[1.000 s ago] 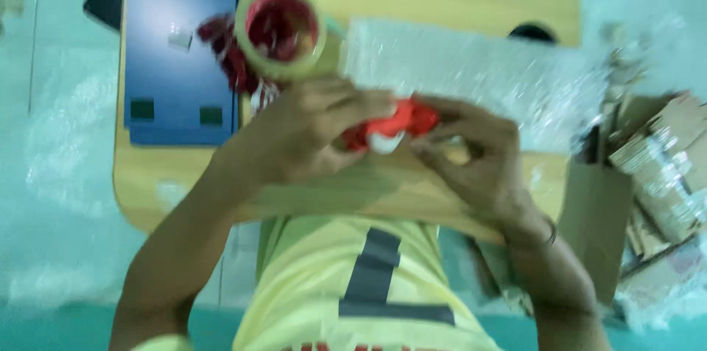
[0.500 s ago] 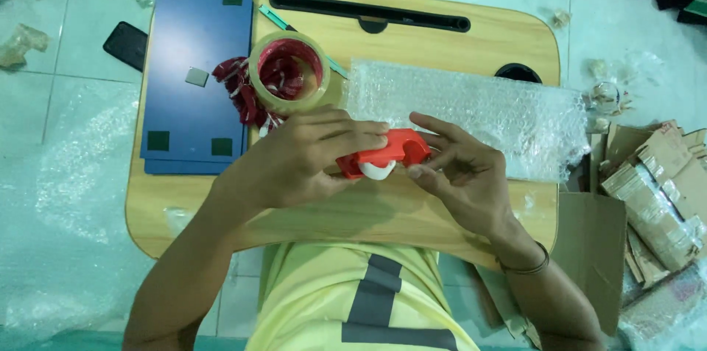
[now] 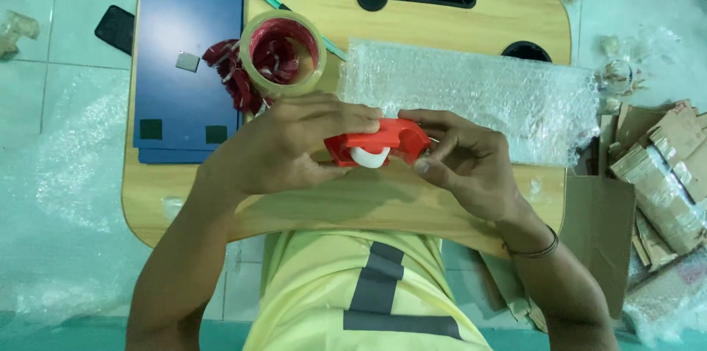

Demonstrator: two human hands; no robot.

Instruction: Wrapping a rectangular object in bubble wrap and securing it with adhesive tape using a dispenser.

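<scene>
The person sits at a low, light wooden lap-desk worktop (image 3: 471,19) with rounded corners, set on a pale tiled floor (image 3: 66,108). Both hands meet above the worktop's near middle, gripping a small red plastic tape dispenser with a white roller (image 3: 375,146). The left hand (image 3: 283,148) wraps its fingers closed over the dispenser's left end; the right hand (image 3: 468,163) pinches the right end between thumb and fingertips. On the worktop, a sheet of clear bubble wrap (image 3: 479,97) lies just beyond the hands. A roll of tan packing tape (image 3: 283,53) rests left of that sheet, beside a dark blue flat board (image 3: 188,56). Torn brown cardboard pieces (image 3: 655,167) litter the floor right of the worktop; a black phone (image 3: 114,27) lies left of it.
</scene>
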